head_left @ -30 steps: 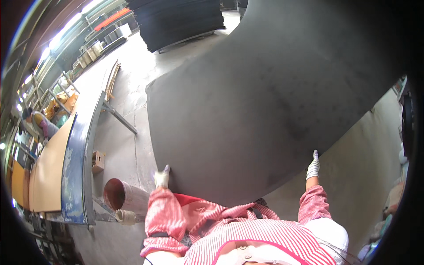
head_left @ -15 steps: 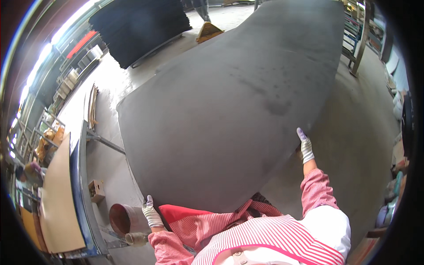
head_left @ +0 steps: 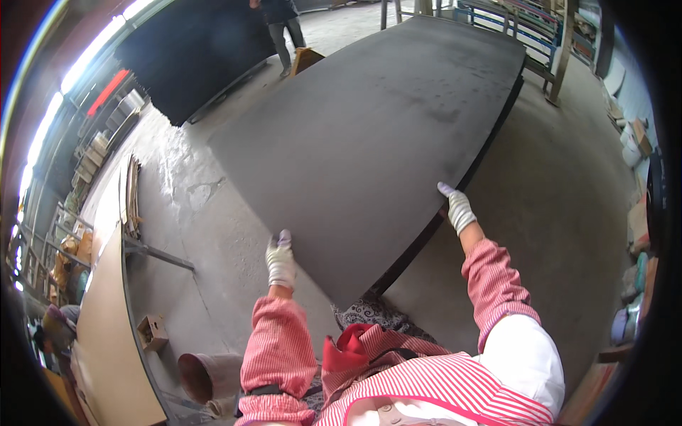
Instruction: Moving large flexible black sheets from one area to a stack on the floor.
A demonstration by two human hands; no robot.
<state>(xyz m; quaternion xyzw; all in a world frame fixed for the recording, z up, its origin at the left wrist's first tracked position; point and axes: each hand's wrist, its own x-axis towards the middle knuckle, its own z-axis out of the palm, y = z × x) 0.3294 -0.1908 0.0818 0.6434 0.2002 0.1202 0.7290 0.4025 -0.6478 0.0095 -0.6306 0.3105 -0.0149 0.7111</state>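
Observation:
A large dark grey sheet [head_left: 348, 156] stretches away in front of me, with darker blotches toward its far end. Along its right side shows a thick black edge [head_left: 490, 138], maybe of more sheets beneath. My left hand [head_left: 280, 264], in a whitish glove, is closed on the sheet's left edge near the close corner, thumb on top. Farther up the opposite edge, my right hand [head_left: 460, 208] grips too, its thumb over the surface and its fingers hidden below. The near corner reaches a black-and-white patterned cloth [head_left: 376, 316] at my waist.
A tall black stack [head_left: 195, 60] stands at the far left, with a person [head_left: 284, 32] beside it. At left are a table with a tan board [head_left: 110, 348], a small box [head_left: 152, 333] and a reddish-brown bucket [head_left: 206, 376]. A metal rack [head_left: 561, 53] stands far right.
The sheet's near part has shifted rightward and now lies flatter over the black edge. My left hand has moved up and right with it, my right hand slightly left and up. The person shows more fully.

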